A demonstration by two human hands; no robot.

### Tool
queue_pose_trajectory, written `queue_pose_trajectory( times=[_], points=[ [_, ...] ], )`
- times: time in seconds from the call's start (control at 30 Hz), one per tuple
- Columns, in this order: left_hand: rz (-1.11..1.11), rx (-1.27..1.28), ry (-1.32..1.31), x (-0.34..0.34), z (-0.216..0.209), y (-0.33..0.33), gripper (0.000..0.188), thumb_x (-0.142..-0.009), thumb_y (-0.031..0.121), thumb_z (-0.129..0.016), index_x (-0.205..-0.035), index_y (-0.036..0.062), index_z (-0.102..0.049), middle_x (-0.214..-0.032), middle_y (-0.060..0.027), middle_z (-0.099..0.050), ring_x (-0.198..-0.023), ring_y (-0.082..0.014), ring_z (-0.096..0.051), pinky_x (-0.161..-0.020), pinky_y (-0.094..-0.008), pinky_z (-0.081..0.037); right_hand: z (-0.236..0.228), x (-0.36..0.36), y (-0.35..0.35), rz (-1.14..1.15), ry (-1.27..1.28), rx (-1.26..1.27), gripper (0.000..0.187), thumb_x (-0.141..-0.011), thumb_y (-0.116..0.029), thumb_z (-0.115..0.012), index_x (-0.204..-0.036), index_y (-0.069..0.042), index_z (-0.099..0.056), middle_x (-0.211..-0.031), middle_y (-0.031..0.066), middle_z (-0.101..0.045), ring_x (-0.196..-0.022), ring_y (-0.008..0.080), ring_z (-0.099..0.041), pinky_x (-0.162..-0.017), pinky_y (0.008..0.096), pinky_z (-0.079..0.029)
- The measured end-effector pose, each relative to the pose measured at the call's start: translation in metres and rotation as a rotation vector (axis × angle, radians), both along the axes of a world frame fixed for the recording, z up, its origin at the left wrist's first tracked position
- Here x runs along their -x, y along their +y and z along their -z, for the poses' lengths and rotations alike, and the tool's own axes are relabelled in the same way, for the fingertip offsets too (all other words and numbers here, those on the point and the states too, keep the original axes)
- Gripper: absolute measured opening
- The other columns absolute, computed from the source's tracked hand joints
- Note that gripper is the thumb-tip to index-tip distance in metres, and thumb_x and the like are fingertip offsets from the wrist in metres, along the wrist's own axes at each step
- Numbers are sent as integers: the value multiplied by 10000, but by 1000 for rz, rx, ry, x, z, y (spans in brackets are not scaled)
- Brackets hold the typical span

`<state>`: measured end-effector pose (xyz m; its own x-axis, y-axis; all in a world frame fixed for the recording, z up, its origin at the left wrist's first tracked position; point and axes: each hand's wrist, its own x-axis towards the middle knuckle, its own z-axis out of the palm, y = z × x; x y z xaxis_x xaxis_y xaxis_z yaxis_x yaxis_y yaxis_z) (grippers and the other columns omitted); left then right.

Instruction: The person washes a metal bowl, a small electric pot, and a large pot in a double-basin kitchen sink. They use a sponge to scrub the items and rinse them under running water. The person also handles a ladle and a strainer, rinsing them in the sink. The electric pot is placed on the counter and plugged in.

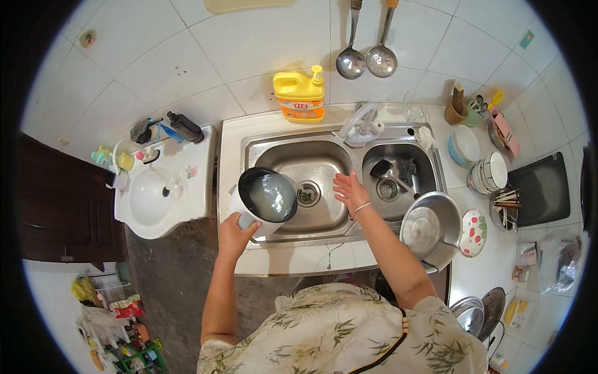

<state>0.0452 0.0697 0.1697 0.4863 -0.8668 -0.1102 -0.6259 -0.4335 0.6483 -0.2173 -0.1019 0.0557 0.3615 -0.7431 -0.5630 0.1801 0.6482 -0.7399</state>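
My left hand (235, 235) is closed on the grey handle of a white pot (256, 227) with a dark inside. Cloudy water (271, 196) lies in the pot, which is tilted toward the large sink basin (319, 159) and overlaps its left rim. My right hand (352, 193) hovers palm up over the right part of that basin, close to the divider, fingers spread and holding nothing. Bits of green lie in the basin's drain (308, 194). Above the divider stands a white faucet (363, 132).
A ladle (380, 171) and dark scrubber (407, 167) lie in the smaller basin. A metal basin (426, 227) sits right of my forearm. Stacked bowls (488, 172) and a strawberry-patterned plate (473, 233) occupy the right counter. A yellow jug (300, 96) stands behind the sink.
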Motion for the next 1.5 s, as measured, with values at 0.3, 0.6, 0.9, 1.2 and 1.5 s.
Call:
queue_pose_trajectory(
  times=[0.3,0.6,0.9,1.2,1.5],
  points=[
    [15,-26,-64,-16,6,-2,362,-632,280,-776,-731,-12,-587,-652,-188,-590,-610,-323,-590,-565,-381,-451,21,17,11,98,-59,-108,727,-884,-612,-320,-1277,-12,-437,-1254,143,-501,-1073,248,-518,-912,364,-417],
    [88,-129,-273,-12,-9,-11,390,-638,335,-760,-699,4,-563,-683,-199,-590,-676,-370,-587,-597,-426,-458,21,33,9,154,-97,-120,686,-891,-592,-341,-1239,-13,-468,-1202,135,-538,-1001,228,-549,-860,357,-459],
    [236,-30,-464,-9,-13,-23,374,-631,322,-759,-684,18,-547,-682,-183,-591,-673,-360,-588,-592,-434,-464,16,27,6,114,-53,-108,666,-900,-573,-336,-1222,-8,-485,-1173,129,-558,-1000,229,-556,-864,359,-451],
    [443,-13,-592,-10,-4,-38,325,-633,265,-754,-676,20,-545,-659,-169,-576,-658,-353,-576,-601,-438,-458,27,21,11,92,-81,-111,671,-900,-578,-331,-1209,-3,-491,-1149,138,-566,-978,223,-563,-839,342,-462],
    [663,-217,-815,19,-6,-72,276,-660,270,-734,-761,65,-579,-732,-119,-618,-732,-297,-608,-689,-420,-442,24,36,11,118,-115,-127,654,-907,-566,-325,-1204,-6,-486,-1151,142,-571,-1018,233,-559,-874,354,-455]
  ],
)
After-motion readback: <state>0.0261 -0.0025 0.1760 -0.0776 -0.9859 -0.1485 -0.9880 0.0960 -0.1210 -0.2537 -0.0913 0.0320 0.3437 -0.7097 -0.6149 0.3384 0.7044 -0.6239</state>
